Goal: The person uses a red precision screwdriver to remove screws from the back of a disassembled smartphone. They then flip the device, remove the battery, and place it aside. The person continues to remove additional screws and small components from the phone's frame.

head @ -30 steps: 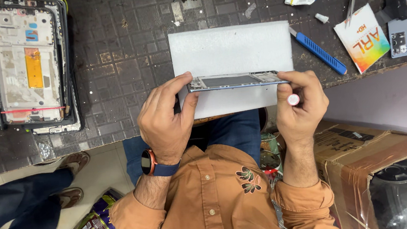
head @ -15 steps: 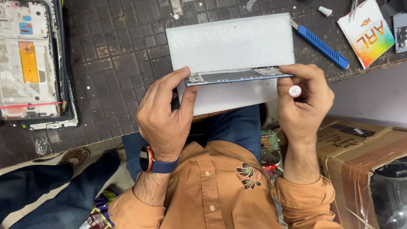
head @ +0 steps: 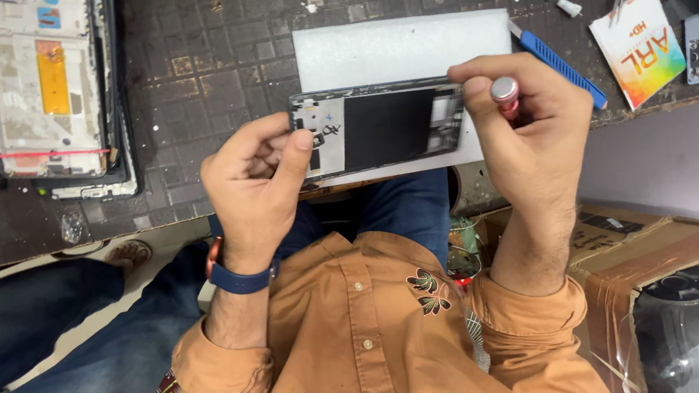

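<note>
Hands grip an opened phone frame with black inner panel above the lap: left hand pinches its near end, right hand holds the far end plus a red metal-capped tool. Disassembly looks midway. Beside the right forearm, a taped cardboard box holds unclear contents.

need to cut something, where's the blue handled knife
In the head view the blue-handled knife lies on the dark bench, just off the white mat's right edge, beyond the right hand.

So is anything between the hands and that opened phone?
Nothing visible: the left hand grips the phone frame at its left end, and the right hand, also holding a metal-capped tool, grips the right end.
</note>
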